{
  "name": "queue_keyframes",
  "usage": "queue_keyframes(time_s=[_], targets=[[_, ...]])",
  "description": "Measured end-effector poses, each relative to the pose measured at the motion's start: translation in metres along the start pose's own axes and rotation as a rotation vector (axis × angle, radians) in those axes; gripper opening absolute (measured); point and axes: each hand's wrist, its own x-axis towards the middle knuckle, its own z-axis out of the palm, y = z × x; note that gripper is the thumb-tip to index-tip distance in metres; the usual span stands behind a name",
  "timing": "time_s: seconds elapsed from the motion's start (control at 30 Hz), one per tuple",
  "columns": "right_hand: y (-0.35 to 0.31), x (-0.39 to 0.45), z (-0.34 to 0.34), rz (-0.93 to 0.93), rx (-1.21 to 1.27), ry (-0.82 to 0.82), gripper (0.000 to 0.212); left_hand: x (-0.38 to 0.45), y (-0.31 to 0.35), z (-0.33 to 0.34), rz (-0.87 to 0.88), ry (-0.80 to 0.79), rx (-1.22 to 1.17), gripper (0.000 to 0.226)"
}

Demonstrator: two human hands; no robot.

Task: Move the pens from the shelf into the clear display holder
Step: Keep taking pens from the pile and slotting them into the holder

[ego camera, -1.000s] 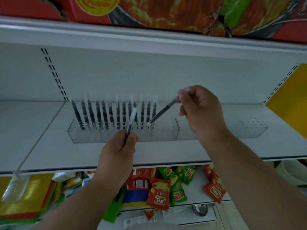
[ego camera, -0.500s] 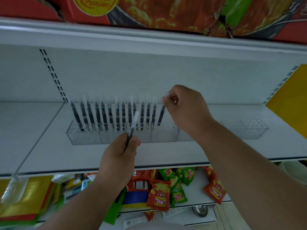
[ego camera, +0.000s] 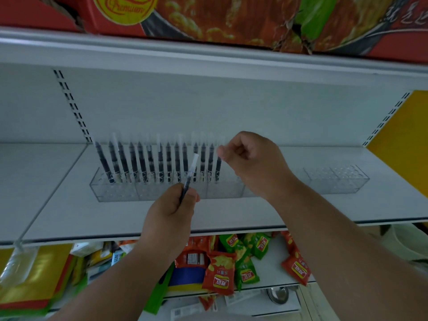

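The pens are all dark navy-black barrels with frosted see-through caps, same as the pen out front. The holder is totally clear plastic with little round holes dotted across it. The shelf is plain white-grey. Snack packets below come in red and green with yellow chips printed on. The side panel is bright yellow, and the banner up top is red-orange.

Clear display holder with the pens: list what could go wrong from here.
1. The right hand pinches the top of the rightmost pen in the clear display holder; drawing away carelessly could tilt it into its neighbours.
2. The left hand grips a spare pen low on its barrel, in front of the row of standing pens; a swing might knock them.
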Motion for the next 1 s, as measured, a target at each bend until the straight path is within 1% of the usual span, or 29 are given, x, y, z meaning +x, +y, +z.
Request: queue_keyframes(time_s=[0.1,0.17,0.23,0.3,0.33,0.4,0.43,0.5,0.57,0.63,0.73,0.93,1.0], targets=[[-0.004,-0.007,0.005,0.02,0.154,-0.154,0.017,-0.001,0.01,0.008,0.079,-0.079,0.102,0.024],[-0.005,-0.01,0.005,0.052,0.315,-0.176,0.013,0.0,0.016,0.01,0.13,-0.119,0.166,0.025],[-0.005,-0.012,0.001,0.086,0.447,-0.131,0.012,0.002,0.023,0.008,0.176,-0.143,0.239,0.026],[-0.002,-0.013,-0.004,0.108,0.515,-0.036,0.013,0.005,0.025,0.003,0.219,-0.135,0.393,0.021],[0.0,-0.013,-0.008,0.114,0.535,0.024,0.014,0.007,0.024,-0.001,0.243,-0.097,0.486,0.017],[0.004,-0.011,-0.012,0.122,0.545,0.134,0.013,0.01,0.021,-0.007,0.333,0.046,0.669,0.011],[0.006,-0.01,-0.013,0.121,0.529,0.176,0.013,0.012,0.018,-0.009,0.391,0.111,0.726,0.015],[0.01,-0.008,-0.015,0.09,0.437,0.246,0.013,0.016,0.01,-0.009,0.503,0.158,0.803,0.024],[0.013,-0.005,-0.019,0.012,0.278,0.299,0.012,0.019,0.004,-0.006,0.557,0.125,0.875,0.034],[0.016,0.0,-0.024,-0.079,0.141,0.307,0.01,0.019,-0.001,-0.003,0.54,0.052,0.913,0.046],[0.019,0.008,-0.029,-0.169,0.006,0.265,0.008,0.021,-0.011,-0.002,0.505,-0.011,0.966,0.056],[0.023,0.019,-0.021,-0.2,-0.139,0.043,0.006,0.024,-0.016,-0.003,0.531,0.002,0.999,0.052],[0.026,0.021,-0.012,-0.2,-0.137,0.01,0.005,0.024,-0.016,-0.003,0.538,-0.001,0.999,0.051]])
